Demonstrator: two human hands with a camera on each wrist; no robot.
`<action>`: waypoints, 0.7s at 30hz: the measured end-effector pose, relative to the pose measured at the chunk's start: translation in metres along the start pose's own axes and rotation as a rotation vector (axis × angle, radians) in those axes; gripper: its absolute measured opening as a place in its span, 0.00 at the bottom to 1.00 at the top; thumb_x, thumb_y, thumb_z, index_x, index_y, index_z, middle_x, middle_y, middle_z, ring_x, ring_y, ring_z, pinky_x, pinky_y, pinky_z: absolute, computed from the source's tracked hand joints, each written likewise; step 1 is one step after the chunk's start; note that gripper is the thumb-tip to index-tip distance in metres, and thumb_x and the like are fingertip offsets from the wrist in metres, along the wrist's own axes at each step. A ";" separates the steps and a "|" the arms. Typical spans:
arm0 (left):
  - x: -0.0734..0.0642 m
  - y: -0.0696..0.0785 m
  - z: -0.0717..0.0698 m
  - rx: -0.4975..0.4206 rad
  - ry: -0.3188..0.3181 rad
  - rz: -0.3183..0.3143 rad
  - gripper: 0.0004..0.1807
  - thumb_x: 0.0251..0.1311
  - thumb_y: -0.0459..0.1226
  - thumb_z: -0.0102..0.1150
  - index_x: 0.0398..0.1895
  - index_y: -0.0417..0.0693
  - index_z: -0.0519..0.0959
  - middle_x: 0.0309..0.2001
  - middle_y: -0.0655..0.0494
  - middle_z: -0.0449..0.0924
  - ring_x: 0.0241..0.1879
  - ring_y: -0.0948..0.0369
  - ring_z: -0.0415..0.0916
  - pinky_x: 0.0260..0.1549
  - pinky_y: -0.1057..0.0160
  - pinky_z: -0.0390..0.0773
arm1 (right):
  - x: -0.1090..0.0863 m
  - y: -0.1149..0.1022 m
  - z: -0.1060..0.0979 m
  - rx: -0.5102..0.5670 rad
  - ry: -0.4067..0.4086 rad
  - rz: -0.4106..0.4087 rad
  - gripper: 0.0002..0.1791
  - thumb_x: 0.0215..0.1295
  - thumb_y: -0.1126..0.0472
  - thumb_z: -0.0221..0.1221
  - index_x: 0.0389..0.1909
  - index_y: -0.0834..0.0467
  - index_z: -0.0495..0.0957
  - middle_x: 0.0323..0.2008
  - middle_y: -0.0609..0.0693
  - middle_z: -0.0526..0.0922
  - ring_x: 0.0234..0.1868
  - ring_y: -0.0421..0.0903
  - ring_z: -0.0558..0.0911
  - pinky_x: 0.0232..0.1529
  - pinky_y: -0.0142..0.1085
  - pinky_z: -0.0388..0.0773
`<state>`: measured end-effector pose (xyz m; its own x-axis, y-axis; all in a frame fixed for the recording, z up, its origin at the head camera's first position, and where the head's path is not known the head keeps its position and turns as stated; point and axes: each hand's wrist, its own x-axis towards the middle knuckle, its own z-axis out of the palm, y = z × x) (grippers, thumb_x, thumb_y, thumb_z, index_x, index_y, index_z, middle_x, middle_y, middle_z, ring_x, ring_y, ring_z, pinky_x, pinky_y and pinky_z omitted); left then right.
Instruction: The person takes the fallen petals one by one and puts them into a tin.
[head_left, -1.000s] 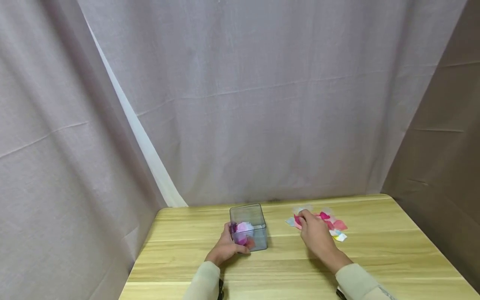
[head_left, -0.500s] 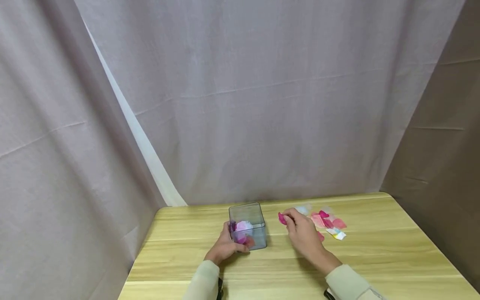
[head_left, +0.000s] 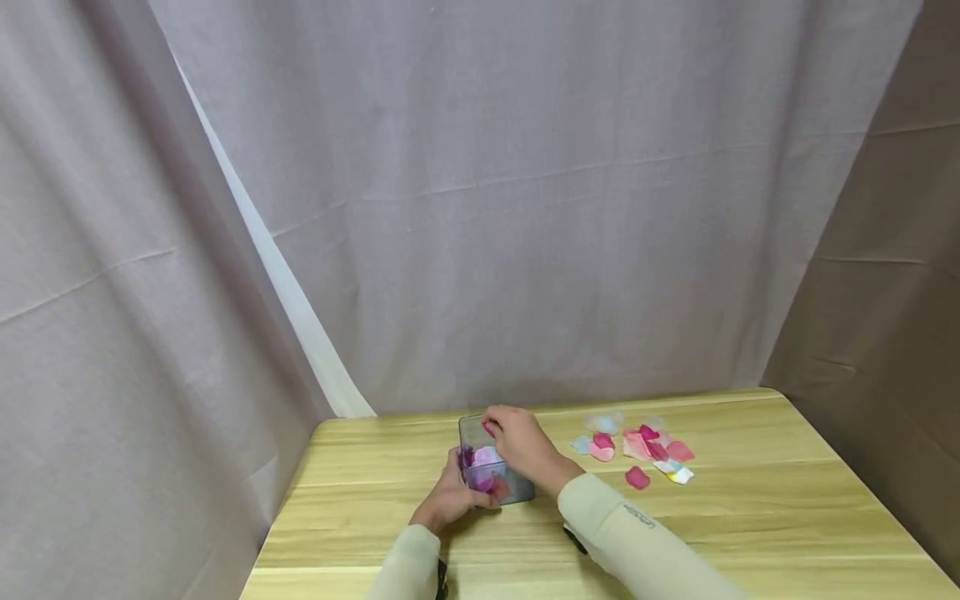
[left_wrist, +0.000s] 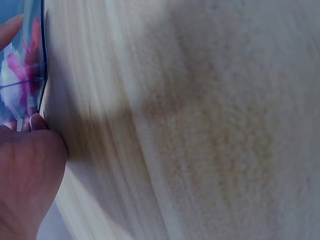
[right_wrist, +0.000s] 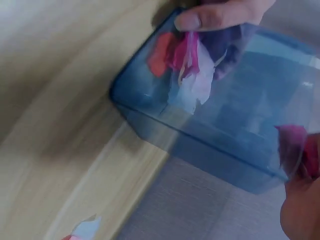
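Observation:
A clear bluish plastic box (head_left: 519, 490) stands on the wooden table, with several pink, purple and pale petals (head_left: 486, 455) inside. My left hand (head_left: 447, 498) grips its left side, thumb along the front. Over the box's open top, my right hand (head_left: 527, 448) pinches a dark pink petal (head_left: 488, 428). That petal (right_wrist: 291, 142) appears at the box's rim in the right wrist view, the hand mostly out of frame. At the edge of the left wrist view, my left hand (left_wrist: 30, 172) holds the box (left_wrist: 35, 95).
Right of the box lies a loose group of petals: a pink bunch (head_left: 654, 446), a red and pink pair (head_left: 602, 446), whitish ones (head_left: 603, 422) and a lone dark pink petal (head_left: 637, 477). Grey curtains (head_left: 570, 250) hang behind the table (head_left: 360, 500).
My right hand has lifted a dark pink petal from the group and carried it left to above the box. A lone petal now lies nearer the front. The left hand keeps its grip.

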<state>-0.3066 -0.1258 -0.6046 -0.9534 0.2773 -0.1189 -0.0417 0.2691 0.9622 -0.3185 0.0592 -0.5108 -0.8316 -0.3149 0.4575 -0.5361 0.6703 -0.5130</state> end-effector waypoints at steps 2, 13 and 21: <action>0.001 -0.001 0.000 -0.004 0.000 -0.001 0.61 0.40 0.29 0.83 0.77 0.41 0.53 0.68 0.40 0.75 0.64 0.51 0.79 0.71 0.50 0.73 | 0.010 0.001 0.007 -0.023 -0.077 -0.022 0.08 0.73 0.71 0.61 0.37 0.57 0.85 0.33 0.49 0.88 0.34 0.41 0.83 0.37 0.35 0.84; 0.003 0.000 0.000 -0.017 0.015 0.012 0.61 0.41 0.29 0.83 0.77 0.43 0.53 0.68 0.40 0.72 0.63 0.52 0.77 0.70 0.50 0.75 | 0.026 0.004 0.014 -0.154 -0.292 0.077 0.12 0.64 0.73 0.57 0.27 0.55 0.82 0.22 0.44 0.78 0.27 0.41 0.72 0.31 0.34 0.71; 0.000 -0.002 0.000 -0.043 0.007 0.009 0.60 0.40 0.27 0.82 0.76 0.43 0.53 0.67 0.40 0.75 0.58 0.54 0.81 0.67 0.54 0.77 | 0.024 -0.001 0.017 -0.225 -0.296 0.119 0.09 0.67 0.66 0.64 0.41 0.55 0.91 0.39 0.48 0.93 0.42 0.48 0.89 0.47 0.45 0.87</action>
<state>-0.3066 -0.1263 -0.6065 -0.9559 0.2728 -0.1088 -0.0459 0.2272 0.9728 -0.3399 0.0392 -0.5117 -0.9097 -0.3840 0.1580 -0.4152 0.8342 -0.3629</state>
